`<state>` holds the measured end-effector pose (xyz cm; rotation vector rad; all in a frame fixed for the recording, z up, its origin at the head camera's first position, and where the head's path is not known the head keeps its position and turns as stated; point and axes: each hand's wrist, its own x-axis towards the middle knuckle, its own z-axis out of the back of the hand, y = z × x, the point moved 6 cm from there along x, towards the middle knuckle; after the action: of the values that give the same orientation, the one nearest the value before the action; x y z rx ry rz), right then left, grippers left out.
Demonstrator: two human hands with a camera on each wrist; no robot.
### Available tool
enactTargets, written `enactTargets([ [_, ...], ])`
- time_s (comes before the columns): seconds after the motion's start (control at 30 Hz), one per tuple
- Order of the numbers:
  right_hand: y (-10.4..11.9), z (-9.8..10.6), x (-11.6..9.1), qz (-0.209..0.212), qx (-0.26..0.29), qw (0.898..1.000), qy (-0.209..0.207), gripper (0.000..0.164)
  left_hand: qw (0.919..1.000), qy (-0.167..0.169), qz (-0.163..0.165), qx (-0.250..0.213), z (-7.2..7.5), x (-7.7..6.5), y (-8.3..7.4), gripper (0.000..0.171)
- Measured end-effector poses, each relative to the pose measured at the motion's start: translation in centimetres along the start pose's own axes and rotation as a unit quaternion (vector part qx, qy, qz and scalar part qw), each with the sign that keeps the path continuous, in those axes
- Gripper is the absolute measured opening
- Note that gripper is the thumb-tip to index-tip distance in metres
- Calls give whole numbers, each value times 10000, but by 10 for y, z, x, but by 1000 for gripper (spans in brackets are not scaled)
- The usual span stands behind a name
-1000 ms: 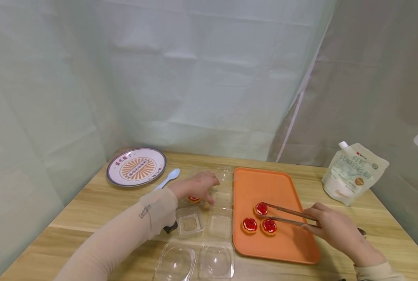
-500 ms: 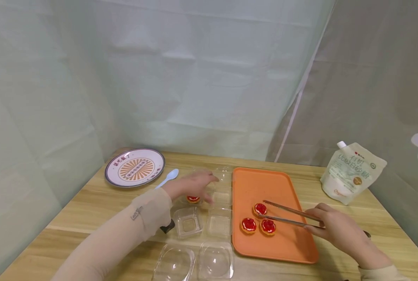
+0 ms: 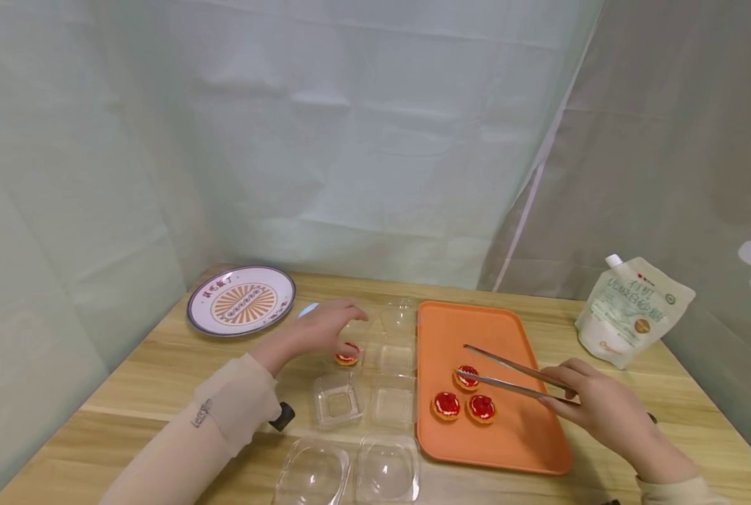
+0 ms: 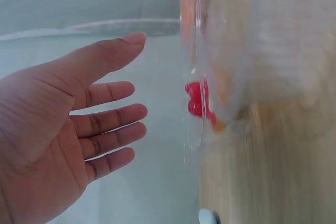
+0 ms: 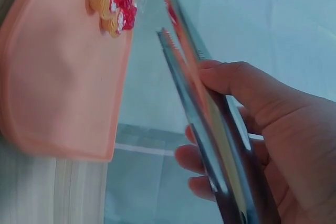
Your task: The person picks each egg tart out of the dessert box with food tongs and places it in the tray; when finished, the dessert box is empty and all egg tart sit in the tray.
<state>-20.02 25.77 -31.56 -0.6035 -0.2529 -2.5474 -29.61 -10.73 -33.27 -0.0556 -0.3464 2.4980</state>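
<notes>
My left hand (image 3: 325, 326) hovers with loosely extended fingers over the back-left clear plastic box, where a small red-topped tart (image 3: 348, 359) lies. In the left wrist view that hand (image 4: 68, 124) holds nothing, and the tart's red topping (image 4: 197, 98) shows through the clear plastic. My right hand (image 3: 602, 410) grips metal tongs (image 3: 508, 386) above the orange tray (image 3: 470, 326). Three tarts (image 3: 446, 405) sit on the tray; the tong tips hang over the rearmost one. In the right wrist view the tongs (image 5: 194, 121) are spread, with nothing between their toothed tips.
Several clear plastic boxes (image 3: 337, 403) with lids stand left of the tray. A patterned plate (image 3: 274, 284) lies at the back left, beside a pale blue spoon (image 3: 308, 308) partly behind the left hand. A spouted pouch (image 3: 634, 308) stands at the right.
My left hand has drawn back leftward from the boxes, uncovering more of the tart there. The tong tips have shifted slightly left and back, staying spread. The tray tarts stay put.
</notes>
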Motion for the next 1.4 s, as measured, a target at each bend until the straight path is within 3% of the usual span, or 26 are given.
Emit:
enactTargets([
  [0.37, 23, -2, 20, 136, -6, 9999, 9, 33, 9996, -288, 60, -21, 2, -26, 22, 58],
  [0.7, 51, -5, 45, 787, 86, 9968, -115, 33, 9992, -291, 207, -188, -4, -36, 34, 65],
  [1.07, 75, -18, 74, 959, 95, 9951, 225, 34, 9990, -279, 274, -224, -16, -36, 49, 70],
  [1.23, 86, -29, 85, 1046, 179, 9934, 432, 33, 9977, -289, 402, -465, -20, -38, 55, 73],
  [1.4, 95, -40, 95, 1052, 115, 9920, 685, 32, 9982, -263, 272, -466, -26, -37, 57, 72],
])
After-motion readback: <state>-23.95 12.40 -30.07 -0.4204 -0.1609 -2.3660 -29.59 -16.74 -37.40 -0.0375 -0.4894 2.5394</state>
